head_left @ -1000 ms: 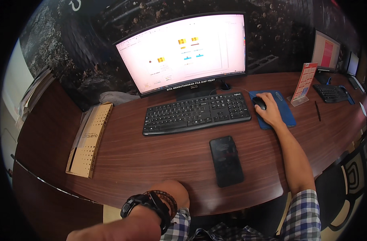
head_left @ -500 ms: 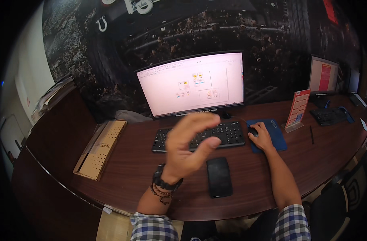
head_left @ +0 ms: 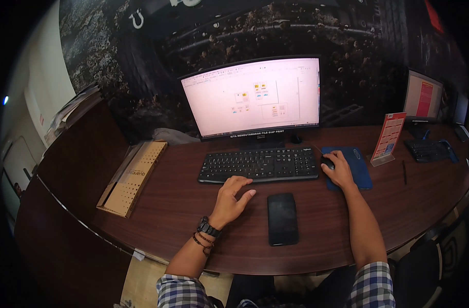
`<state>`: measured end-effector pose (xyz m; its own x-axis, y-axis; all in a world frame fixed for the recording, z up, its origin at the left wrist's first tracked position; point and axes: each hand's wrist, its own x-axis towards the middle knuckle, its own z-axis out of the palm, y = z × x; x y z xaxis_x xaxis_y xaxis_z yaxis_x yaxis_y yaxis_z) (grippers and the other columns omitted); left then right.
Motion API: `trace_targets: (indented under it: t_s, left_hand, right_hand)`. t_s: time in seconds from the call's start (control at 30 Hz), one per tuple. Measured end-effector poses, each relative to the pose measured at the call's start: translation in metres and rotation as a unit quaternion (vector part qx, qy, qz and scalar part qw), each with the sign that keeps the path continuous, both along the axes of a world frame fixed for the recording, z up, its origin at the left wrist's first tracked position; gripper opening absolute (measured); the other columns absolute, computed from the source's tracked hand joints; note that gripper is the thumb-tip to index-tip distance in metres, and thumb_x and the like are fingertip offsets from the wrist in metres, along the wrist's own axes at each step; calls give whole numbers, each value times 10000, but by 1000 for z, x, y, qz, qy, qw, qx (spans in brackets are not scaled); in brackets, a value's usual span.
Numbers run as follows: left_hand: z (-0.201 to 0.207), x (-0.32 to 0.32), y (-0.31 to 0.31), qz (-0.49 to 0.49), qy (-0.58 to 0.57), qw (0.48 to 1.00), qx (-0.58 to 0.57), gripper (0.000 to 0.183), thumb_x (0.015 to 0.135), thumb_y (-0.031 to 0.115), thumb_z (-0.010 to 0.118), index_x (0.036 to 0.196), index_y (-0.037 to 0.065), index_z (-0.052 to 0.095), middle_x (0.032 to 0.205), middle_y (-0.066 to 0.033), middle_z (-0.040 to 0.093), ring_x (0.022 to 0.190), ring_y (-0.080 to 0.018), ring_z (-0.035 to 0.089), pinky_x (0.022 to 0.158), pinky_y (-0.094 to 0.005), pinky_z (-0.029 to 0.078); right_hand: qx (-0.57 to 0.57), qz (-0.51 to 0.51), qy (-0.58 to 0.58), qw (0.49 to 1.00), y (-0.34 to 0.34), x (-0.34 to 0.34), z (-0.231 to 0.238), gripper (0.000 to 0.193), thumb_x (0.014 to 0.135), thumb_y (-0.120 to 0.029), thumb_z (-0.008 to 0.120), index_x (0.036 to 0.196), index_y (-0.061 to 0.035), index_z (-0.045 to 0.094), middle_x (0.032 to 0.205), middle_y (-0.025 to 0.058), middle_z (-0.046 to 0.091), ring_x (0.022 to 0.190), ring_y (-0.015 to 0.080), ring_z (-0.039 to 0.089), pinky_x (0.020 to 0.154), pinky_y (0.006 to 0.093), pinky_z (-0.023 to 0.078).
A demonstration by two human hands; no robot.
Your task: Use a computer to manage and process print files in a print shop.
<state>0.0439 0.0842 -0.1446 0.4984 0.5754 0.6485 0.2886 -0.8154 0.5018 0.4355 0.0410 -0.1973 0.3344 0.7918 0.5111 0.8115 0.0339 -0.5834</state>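
Note:
My left hand [head_left: 230, 201] is open at the front edge of the black keyboard [head_left: 260, 165], fingertips by its lower keys and thumb apart. A dark watch [head_left: 209, 227] and beaded bracelets circle that wrist. On the blue mouse pad [head_left: 361, 169], my right hand [head_left: 340, 170] is closed over a black mouse [head_left: 327, 162], which is partly hidden under the fingers. Behind the keyboard, a monitor [head_left: 209, 102] shows a white page with small coloured layouts. A black smartphone [head_left: 282, 219] lies flat between my forearms.
A flat cardboard box [head_left: 133, 179] lies at the left beside a wooden partition topped with stacked papers [head_left: 75, 115]. On the right are a red stand-up card [head_left: 389, 134], a pen [head_left: 404, 172], a second keyboard [head_left: 428, 150] and another monitor [head_left: 423, 96]. A dark chair [head_left: 419, 272] stands at lower right.
My left hand has come down from in front of the keyboard's middle to its front edge. My right hand stays on the mouse. The view has shifted slightly.

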Motion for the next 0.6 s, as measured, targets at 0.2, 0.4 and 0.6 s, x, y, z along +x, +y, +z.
trace_targets:
  t_s: [0.2,0.4,0.6]
  left_hand:
    - [-8,-2,3,-11,9,1000,0,292,884,115,764,1153,19,701,1094,-114,681,1017,-273,659,888,-356,518]
    - [-11,2,2,8,65,998,-9,378,885,181,779,1221,33,685,1225,-133,634,1162,-298,592,969,-382,485]
    - [-14,33,27,33,195,980,35,563,904,372,759,1366,79,626,1424,-212,497,1355,-373,415,1124,-470,353]
  right_hand:
    - [15,-14,5,1000,0,-1,2,375,810,-200,710,1155,-55,706,1226,145,582,1137,369,616,992,437,499]
    - [37,-1,4,999,0,1,-3,359,811,-199,712,1139,-53,711,1214,143,585,1132,371,617,984,436,501]
    - [28,-13,3,1000,-2,4,-2,366,816,-207,715,1155,-70,708,1221,133,583,1142,368,614,982,439,501]
